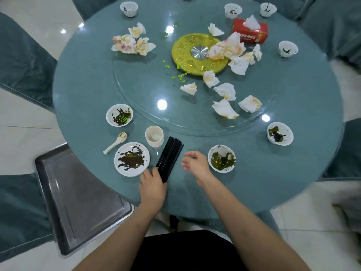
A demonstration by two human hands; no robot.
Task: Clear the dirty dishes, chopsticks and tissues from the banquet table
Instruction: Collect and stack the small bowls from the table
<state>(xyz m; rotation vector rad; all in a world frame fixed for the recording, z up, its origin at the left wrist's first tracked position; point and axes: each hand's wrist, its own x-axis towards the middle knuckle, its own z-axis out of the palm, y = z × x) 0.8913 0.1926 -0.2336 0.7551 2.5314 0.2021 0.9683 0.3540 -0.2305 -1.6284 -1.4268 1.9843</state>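
On the round surface (88, 79) were counted three dirty bowls, one plate (132, 159), one spoon (115, 142), one cup (154, 136) and four teacups. One bundle of black chopsticks (169, 160) was gripped at its near end by the left hand (153, 185). The right hand (195, 161) was held relaxed just beside it, holding nothing. The tissue box (250, 33) lettering could not be read.
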